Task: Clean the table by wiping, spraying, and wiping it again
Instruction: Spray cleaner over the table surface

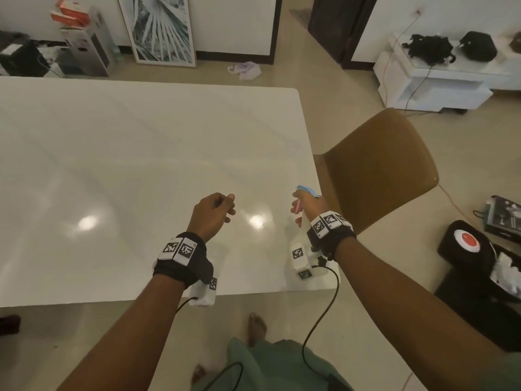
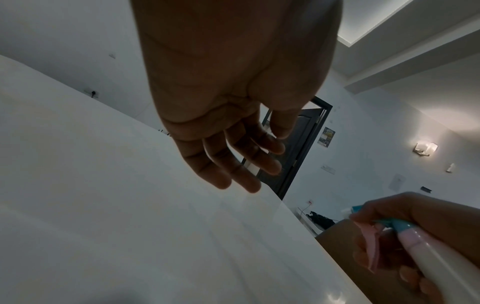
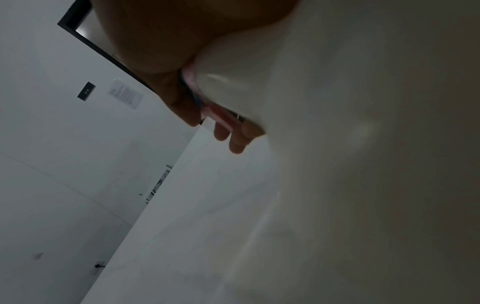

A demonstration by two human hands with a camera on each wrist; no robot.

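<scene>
The white table [image 1: 141, 153] fills the near view, its top glossy. A brown chair [image 1: 377, 170] stands at its right edge. Above that edge the right hand [image 1: 310, 206] grasps a spray bottle [image 2: 441, 265], fingers on its pink trigger [image 2: 370, 248]. The left hand [image 1: 211, 215] hovers over the tabletop, relaxed and holding nothing.

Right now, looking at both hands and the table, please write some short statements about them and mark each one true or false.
1. The right hand grips a spray bottle. True.
2. The left hand holds a cloth. False: it holds nothing, its fingers relaxed above the white table.
3. The bottle's head is blue with a pink trigger. True.
4. A brown chair stands at the table's right side. True.
5. The spray bottle stands on the table. False: the right hand holds it up in the air near the table's right edge.
</scene>
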